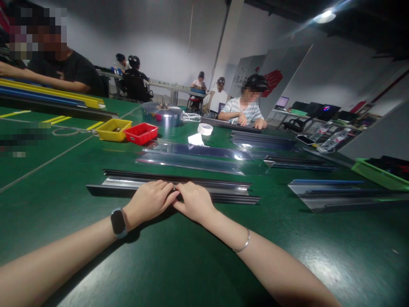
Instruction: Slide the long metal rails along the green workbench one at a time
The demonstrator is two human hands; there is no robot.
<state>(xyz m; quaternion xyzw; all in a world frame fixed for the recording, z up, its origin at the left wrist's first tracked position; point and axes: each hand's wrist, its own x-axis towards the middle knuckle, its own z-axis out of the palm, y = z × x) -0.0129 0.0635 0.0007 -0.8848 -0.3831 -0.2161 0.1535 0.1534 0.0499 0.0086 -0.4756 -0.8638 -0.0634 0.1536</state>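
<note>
**Head view: one item, with surroundings**

- **Item:** bundle of strips (223,190), long, thin and dark, with a shiny silver face. It lies flat across the middle of the frame on the green table (64,170).
- **Left hand** (150,200): palm down on the bundle at its middle, fingers bent over the top edge. A watch (118,222) is on the wrist.
- **Right hand** (193,201): palm down just beside the left, fingertips touching it. A bracelet (243,245) is on the forearm. Whether either hand pinches the bundle or only presses on it cannot be told.
- **Handling, as judged:**
  - It is probably light for its length and stiff across.
  - It is likely to sag or whip at the ends if lifted from one point.
  - The glossy face looks slippery, and the thin edges could bend or scratch.
  - It is best taken with two hands spread apart along its length, gripping the long edges rather than the shiny face.
- **Nearby:**
  - Clear film sheets (191,160) lie just beyond the bundle.
  - A second bundle (335,194) lies at the right.
  - A green basket (377,172) sits at the right edge.
  - A yellow tray (113,129) and a red tray (140,133) touch each other at upper left of centre.
  - A roll of tape (205,128) sits behind the sheets.
- **Others:** a person in a striped shirt (243,108) is at work at the far end of the table.
</note>
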